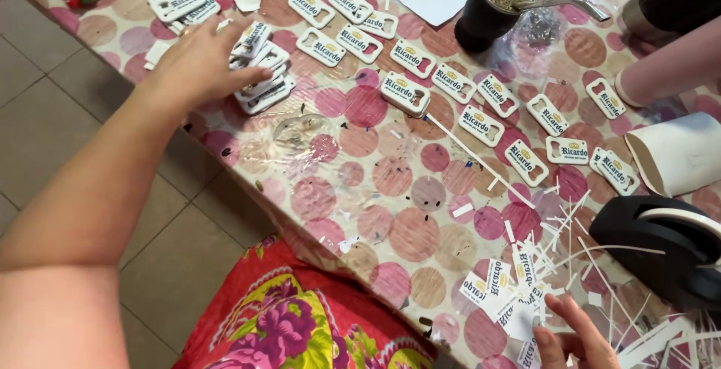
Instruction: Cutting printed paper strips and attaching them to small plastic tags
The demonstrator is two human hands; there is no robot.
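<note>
I'm reaching my left hand (201, 65) onto the stack of white bottle-opener tags (259, 69) at the table's (390, 211) far edge, fingers loosely curled over it. Probably best lifting just one. Right hand (574, 335) is resting relaxed, fingers released, touching the cut stickers (503, 294).

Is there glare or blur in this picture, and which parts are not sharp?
Head view: soft, even light, faint shine on the plastic-covered tablecloth; the left hand on the stack of white tags is slightly motion-blurred; the right hand is cut by the lower edge.
</note>
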